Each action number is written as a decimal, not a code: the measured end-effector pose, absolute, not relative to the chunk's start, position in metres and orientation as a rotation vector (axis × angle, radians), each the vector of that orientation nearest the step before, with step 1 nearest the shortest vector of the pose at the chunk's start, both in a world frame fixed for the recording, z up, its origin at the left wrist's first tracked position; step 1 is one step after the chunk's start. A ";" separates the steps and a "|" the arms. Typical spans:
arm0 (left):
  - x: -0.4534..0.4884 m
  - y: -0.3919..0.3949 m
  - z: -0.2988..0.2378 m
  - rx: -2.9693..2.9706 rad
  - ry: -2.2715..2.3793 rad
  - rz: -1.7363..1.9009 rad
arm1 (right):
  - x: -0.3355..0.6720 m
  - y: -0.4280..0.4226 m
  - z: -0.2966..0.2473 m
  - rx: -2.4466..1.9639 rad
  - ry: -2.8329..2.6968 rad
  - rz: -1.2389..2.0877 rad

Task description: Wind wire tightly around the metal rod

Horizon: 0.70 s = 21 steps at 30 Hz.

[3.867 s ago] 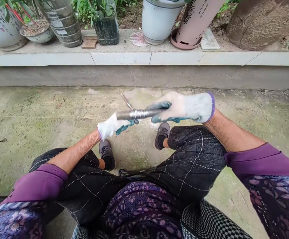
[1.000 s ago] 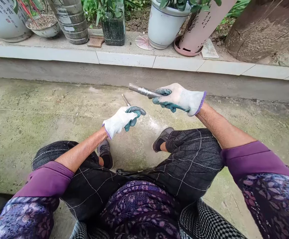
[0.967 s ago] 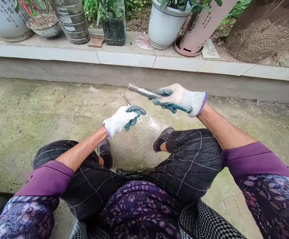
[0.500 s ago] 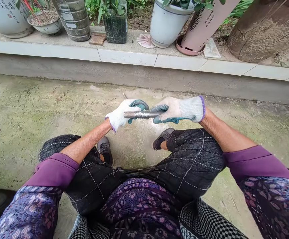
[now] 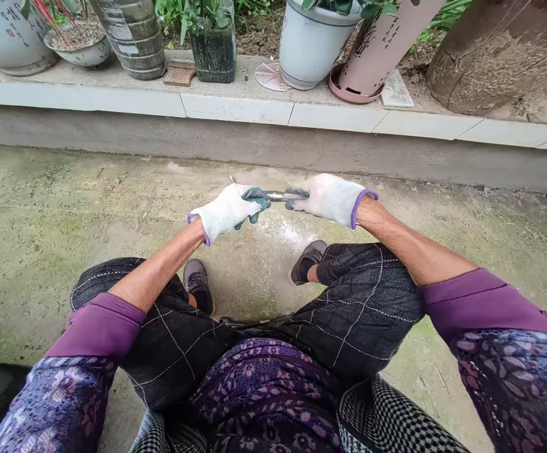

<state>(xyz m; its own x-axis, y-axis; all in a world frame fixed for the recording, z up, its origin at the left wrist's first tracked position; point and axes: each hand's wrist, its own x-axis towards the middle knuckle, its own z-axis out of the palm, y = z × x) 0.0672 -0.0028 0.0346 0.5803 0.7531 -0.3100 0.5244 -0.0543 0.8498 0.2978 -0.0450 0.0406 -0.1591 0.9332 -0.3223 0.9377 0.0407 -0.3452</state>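
Note:
A slim grey metal rod [image 5: 278, 196] with shiny wire wound round its middle is held level between my two hands, above the ground past my knees. My left hand [image 5: 231, 207], in a white work glove with green coated fingers, is closed round the rod's left part. The same kind of glove, purple at the cuff, covers my right hand [image 5: 327, 196]; its fingers grip the right end. Only a short middle stretch of the rod shows; both ends are hidden by the gloves.
A low tiled ledge [image 5: 236, 108] runs across ahead. On it stand a white flowerpot [image 5: 309, 47], a pink pot [image 5: 372, 50], a dark square planter [image 5: 214, 53] and a thick wooden stump [image 5: 495, 56]. My shoes [image 5: 309, 261] rest on concrete. A black wheel [image 5: 0, 393] is at lower left.
Both hands have moved up slightly, away from my body, with the rod. My left hand now wraps the rod's left end, which earlier lay bare across the glove.

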 end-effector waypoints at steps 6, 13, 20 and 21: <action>0.065 0.003 0.035 1.326 0.865 0.545 | 0.283 -0.047 0.047 2.157 2.337 -0.635; 0.060 0.000 0.031 1.104 0.840 0.587 | 0.264 -0.043 0.048 1.959 2.372 -0.397; 0.053 -0.014 0.013 1.175 0.801 0.417 | 0.282 -0.044 0.058 2.315 2.312 -0.993; 0.053 -0.013 0.010 1.183 0.814 0.420 | 0.282 -0.046 0.061 2.363 2.259 -1.127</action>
